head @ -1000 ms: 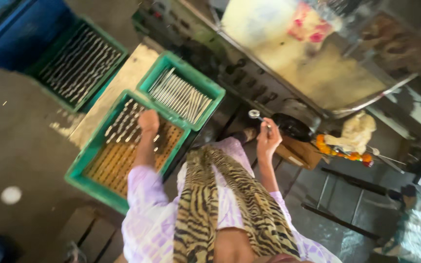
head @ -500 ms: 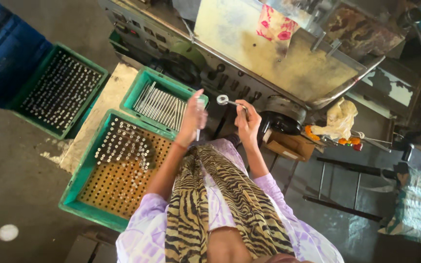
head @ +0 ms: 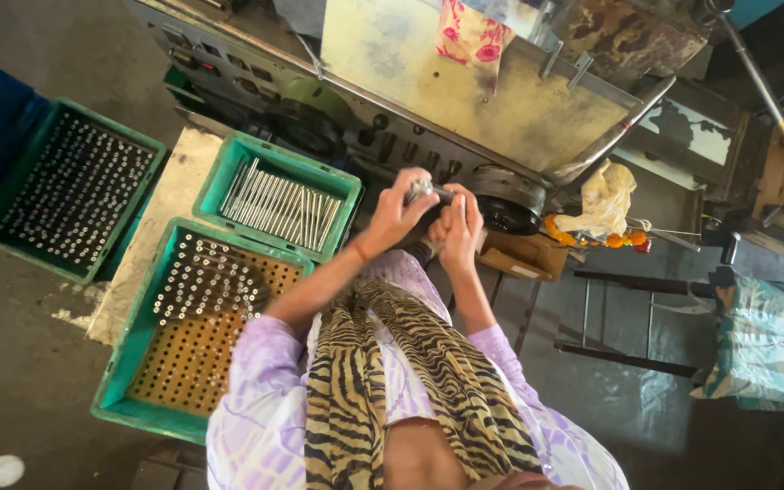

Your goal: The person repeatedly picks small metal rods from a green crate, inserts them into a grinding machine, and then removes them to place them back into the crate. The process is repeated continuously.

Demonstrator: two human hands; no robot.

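Holding a small metal part [head: 428, 191] up at chest height, both hands meet in front of the machine [head: 465, 100]. Left hand [head: 401, 213] wraps the part from the near-left side, fingers curled shut round it; right hand [head: 458, 227] presses in from the right, fingertips touching the same piece. Both clamped on it, so no gap between the two hands. Exact shape of the part hard to tell, mostly covered by fingers; only a short grey stub shows at the top of the grip.

Step in hand, my read: fitting or adjusting the piece between the hands, just short of the round dark chuck [head: 508, 210] that sits right beyond the right hand. Next move likely calls for lining the stub up with that opening and keeping a firm two-hand hold so it doesn't slip.

Left of the grip and lower: green crate of loose metal rods [head: 279, 201], lying flat, side by side. Nearer the body from that, a second green crate with a perforated board [head: 194, 349], upright pins filling its far end only. Further left, a third crate of pins [head: 74, 195], well apart from the hands. Right of the grip: crumpled cloth [head: 605, 195] and orange flowers [head: 623, 240] on the machine ledge. Striped scarf [head: 383, 381] hangs below the forearms.
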